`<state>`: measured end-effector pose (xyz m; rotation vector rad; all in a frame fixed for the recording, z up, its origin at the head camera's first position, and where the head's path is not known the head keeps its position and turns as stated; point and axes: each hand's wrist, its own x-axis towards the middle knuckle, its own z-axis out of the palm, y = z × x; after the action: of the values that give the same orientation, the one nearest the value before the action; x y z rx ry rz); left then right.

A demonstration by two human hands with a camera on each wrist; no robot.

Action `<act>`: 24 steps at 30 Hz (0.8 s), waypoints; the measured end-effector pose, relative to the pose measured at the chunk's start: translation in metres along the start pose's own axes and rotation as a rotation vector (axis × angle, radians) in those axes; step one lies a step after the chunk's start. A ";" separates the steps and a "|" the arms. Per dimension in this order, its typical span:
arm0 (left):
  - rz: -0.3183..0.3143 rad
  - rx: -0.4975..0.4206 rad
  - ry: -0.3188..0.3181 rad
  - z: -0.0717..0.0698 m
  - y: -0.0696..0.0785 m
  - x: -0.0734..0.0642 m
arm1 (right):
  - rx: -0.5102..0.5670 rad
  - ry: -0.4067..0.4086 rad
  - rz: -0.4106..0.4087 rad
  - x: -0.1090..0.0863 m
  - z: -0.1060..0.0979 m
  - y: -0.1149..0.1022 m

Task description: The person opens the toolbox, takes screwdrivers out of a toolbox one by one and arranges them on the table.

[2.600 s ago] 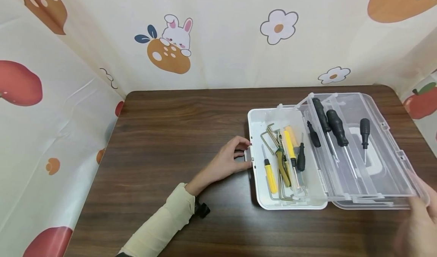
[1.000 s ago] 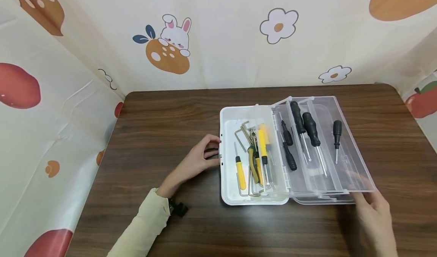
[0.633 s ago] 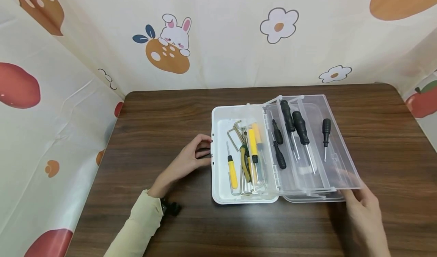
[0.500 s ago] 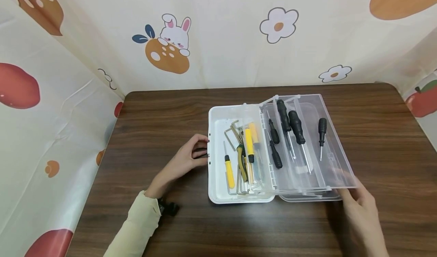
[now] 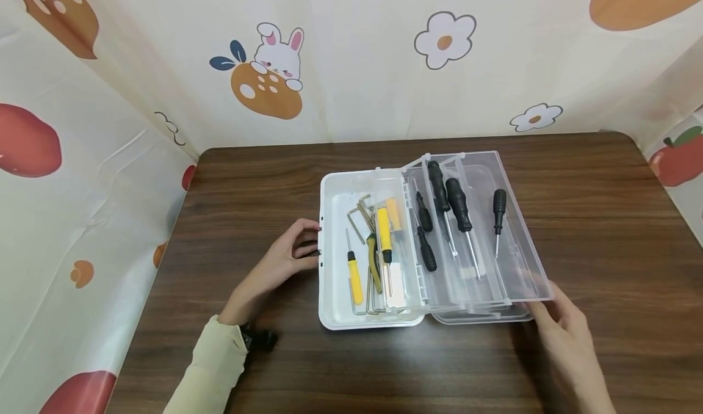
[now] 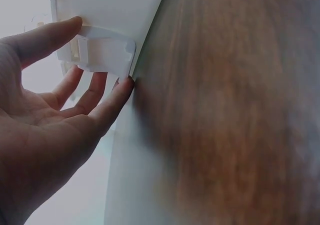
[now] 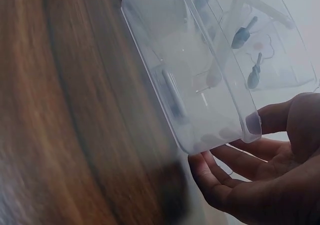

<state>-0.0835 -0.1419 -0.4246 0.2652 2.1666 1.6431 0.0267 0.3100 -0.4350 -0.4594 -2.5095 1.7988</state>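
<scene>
A white plastic toolbox (image 5: pixel 329 304) stands on the table, its clear lid (image 5: pixel 483 317) folded out to the right. Above the lid sits a clear divided tray (image 5: pixel 522 249) on hinged arms. Pliers (image 5: pixel 372 261), several hex keys (image 5: pixel 356 226) and a yellow screwdriver (image 5: pixel 354 283) lie in the white base. The tray holds black-handled screwdrivers (image 5: pixel 457 203) and a yellow-handled one (image 5: pixel 384 234). My left hand (image 5: pixel 282 258) holds the base's left side, thumb and fingers about the latch (image 6: pixel 107 52). With thumb and fingers, my right hand (image 5: pixel 566 334) grips the right end of tray and lid.
The dark wood-grain table (image 5: pixel 247 188) extends on both sides of the toolbox. A printed curtain (image 5: pixel 357 66) hangs along its back edge and at the sides. A dark band (image 5: pixel 260 337) with a small block sits on the left wrist.
The toolbox has slid left across the table, with both hands staying on its ends. Its tools have travelled with it, and the tray remains open.
</scene>
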 end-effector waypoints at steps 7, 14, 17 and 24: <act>0.003 -0.030 0.011 0.000 -0.002 -0.003 | -0.093 -0.010 0.003 0.001 -0.005 -0.001; 0.009 -0.062 0.018 0.003 -0.002 -0.003 | 0.279 0.170 -0.019 0.000 0.000 -0.021; 0.011 -0.058 0.023 0.004 -0.003 -0.003 | 0.394 0.230 -0.087 -0.002 0.007 -0.030; 0.013 -0.017 0.014 0.002 -0.001 -0.004 | 0.730 0.080 -0.367 -0.004 0.013 -0.033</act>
<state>-0.0789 -0.1417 -0.4251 0.2641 2.1645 1.6741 0.0202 0.2871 -0.4082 -0.0292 -1.5651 2.2592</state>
